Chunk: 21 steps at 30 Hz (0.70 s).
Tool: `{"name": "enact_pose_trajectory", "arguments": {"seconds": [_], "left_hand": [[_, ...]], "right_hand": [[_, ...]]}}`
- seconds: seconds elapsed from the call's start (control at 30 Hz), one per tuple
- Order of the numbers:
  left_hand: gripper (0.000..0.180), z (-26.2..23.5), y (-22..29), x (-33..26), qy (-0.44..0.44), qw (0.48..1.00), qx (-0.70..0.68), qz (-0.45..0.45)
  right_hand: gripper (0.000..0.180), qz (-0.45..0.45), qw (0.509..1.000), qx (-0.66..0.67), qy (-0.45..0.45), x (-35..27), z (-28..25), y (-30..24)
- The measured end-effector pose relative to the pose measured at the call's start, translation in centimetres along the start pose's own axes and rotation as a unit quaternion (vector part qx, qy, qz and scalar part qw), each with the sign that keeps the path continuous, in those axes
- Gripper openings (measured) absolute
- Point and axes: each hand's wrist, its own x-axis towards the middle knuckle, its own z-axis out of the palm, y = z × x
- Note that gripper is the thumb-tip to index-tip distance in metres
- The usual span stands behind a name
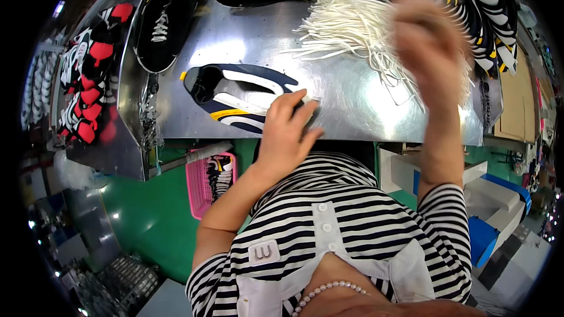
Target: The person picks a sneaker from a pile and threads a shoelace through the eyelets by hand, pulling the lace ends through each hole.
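A navy shoe upper with white and yellow panels lies on its side on the metal table, its heel pointing left. My left hand rests over its toe end with the fingers apart, covering that part. Over the right edge of a heap of loose white shoelaces is my right hand, smeared by motion. Whether its fingers grip a lace cannot be made out. Several lace ends hang from the heap toward the table's near edge.
Rows of stacked striped uppers line the far right, and dark uppers stand at the far left. Red, black and white pieces hang beyond the table's left side. A pink basket with more uppers sits below on the green floor.
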Motion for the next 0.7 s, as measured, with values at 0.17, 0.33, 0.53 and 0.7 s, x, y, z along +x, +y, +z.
{"name": "enact_pose_trajectory", "arguments": {"seconds": [0.17, 0.33, 0.53, 0.7], "left_hand": [[0.019, -7.9, -3.6, 1.7, 0.096, 0.971, 0.219, 0.026], [0.030, -10.2, -6.5, 1.8, -0.094, 0.951, 0.282, -0.085], [0.062, -9.3, -6.7, 6.4, -0.344, 0.764, -0.214, -0.502], [0.064, -6.5, -6.2, 4.8, -0.176, 0.751, -0.428, -0.472]], "right_hand": [[0.006, -0.176, 0.879, 0.438, -0.073, -6.1, -7.9, -8.2], [0.010, 0.288, 0.900, 0.327, -0.007, -8.6, 3.6, 0.9], [0.017, 0.366, 0.887, 0.280, 0.036, -6.8, 13.4, 9.6], [0.017, 0.368, 0.887, 0.277, 0.030, -5.8, 13.7, 9.9]]}}
